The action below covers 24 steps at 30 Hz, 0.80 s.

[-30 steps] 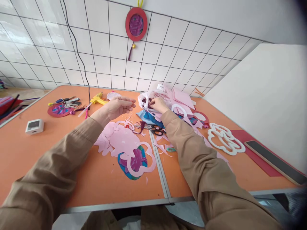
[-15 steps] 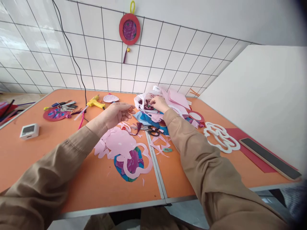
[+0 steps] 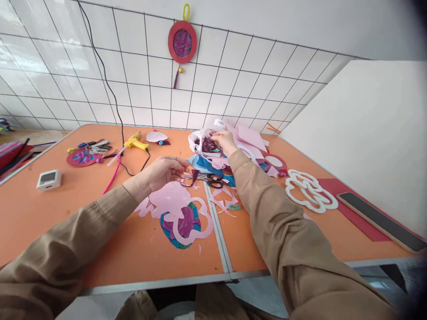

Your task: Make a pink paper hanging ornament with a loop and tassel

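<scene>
My right hand (image 3: 225, 141) is at a clear plastic bag (image 3: 195, 141) at the back of the table. Its fingers pinch at dark purple tassels (image 3: 208, 144) in the bag's mouth. My left hand (image 3: 169, 172) hovers lower and to the left, fingers curled together; whatever they may hold is hidden. Just beside its fingertips lies a loose purple tassel (image 3: 192, 178). Black-handled scissors (image 3: 214, 181) rest right of that. Nearer me, a pink cloud-shaped paper frame (image 3: 208, 226) overlaps a blue and purple fabric piece (image 3: 187, 222). Pink paper cut-outs (image 3: 170, 198) lie under the left hand.
A yellow glue gun (image 3: 136, 141) with a cord stands at the left, near a white box-like device (image 3: 49, 180). White cloud-shaped frames (image 3: 310, 193) and a dark flat bar (image 3: 380, 220) lie at the right. A red round ornament (image 3: 182, 42) hangs on the tiled wall.
My left hand has moved down a little toward the loose tassel, its fingers closer together. My right hand has lifted slightly at the bag, and more purple strands show. The view has shifted slightly.
</scene>
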Each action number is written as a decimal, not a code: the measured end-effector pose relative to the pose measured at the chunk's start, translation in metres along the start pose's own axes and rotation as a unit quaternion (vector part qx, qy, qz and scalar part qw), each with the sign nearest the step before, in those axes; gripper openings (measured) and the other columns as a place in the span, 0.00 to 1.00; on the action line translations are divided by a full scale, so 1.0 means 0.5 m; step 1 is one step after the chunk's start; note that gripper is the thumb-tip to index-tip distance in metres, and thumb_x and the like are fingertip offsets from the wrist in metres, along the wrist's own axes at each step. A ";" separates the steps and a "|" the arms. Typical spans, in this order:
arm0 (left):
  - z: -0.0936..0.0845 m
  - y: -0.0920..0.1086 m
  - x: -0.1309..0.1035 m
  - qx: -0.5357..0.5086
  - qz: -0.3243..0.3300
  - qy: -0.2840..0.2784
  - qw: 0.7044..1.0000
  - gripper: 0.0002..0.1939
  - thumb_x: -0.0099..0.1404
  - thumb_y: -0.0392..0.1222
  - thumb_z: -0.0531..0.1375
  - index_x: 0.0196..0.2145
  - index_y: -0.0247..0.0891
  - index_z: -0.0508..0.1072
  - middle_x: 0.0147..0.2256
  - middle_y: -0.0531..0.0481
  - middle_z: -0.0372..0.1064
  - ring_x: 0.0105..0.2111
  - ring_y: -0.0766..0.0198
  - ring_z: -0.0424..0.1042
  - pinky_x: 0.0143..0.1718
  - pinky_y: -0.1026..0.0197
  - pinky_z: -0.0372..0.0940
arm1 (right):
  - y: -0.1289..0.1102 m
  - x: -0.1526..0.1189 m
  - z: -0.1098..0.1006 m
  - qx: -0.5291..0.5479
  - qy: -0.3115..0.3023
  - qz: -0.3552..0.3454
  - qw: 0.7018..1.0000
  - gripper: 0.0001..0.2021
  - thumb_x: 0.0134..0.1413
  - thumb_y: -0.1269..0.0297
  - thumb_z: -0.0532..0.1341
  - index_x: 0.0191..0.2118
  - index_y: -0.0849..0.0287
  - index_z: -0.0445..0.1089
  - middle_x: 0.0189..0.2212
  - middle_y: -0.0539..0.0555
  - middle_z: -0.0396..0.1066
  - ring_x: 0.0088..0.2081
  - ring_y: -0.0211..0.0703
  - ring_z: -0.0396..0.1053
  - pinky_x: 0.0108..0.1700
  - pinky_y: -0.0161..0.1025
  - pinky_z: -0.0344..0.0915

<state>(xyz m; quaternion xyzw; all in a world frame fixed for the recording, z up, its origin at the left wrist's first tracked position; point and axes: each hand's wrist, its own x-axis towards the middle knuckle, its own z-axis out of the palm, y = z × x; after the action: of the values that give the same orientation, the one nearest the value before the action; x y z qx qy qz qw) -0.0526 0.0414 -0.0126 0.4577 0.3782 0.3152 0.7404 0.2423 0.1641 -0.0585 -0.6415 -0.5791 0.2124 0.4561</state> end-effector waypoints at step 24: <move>0.072 -0.014 0.013 0.005 -0.087 -0.020 0.996 0.11 0.70 0.31 0.57 0.30 0.29 0.77 0.25 0.47 0.72 0.17 0.72 0.65 0.16 0.69 0.54 | -0.108 -0.118 -0.006 0.421 0.044 -0.003 0.906 0.13 0.43 0.75 0.68 0.36 0.53 0.70 0.38 0.51 0.79 0.41 0.42 0.78 0.34 0.36 0.75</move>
<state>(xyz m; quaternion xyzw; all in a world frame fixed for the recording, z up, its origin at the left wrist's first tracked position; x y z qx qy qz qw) -0.0179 0.0279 -0.0100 0.4332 0.4035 0.2387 0.7698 0.2009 0.1033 -0.0274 -0.3965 -0.4175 0.4065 0.7094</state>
